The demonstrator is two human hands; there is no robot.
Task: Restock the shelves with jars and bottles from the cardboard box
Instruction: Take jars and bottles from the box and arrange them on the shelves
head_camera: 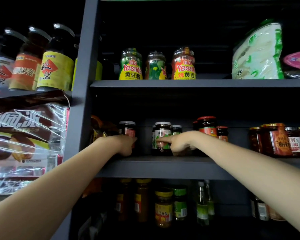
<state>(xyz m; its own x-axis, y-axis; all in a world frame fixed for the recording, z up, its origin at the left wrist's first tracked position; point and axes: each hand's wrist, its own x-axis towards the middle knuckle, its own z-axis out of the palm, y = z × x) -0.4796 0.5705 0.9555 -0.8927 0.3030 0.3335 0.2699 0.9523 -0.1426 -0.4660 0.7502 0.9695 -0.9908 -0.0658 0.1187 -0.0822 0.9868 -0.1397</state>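
Head view: both arms reach onto the middle shelf [163,160] at frame centre. The left hand [126,144] wraps around a dark jar with a red label [127,129]. The right hand [178,144] has its forefinger straight on the green-labelled jar [162,135], other fingers curled. Sauce bottles [142,198] stand low in the frame.

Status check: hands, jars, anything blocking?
Left hand grips red-label jar on middle shelf. Right hand touches green-label jar. Nothing blocking.
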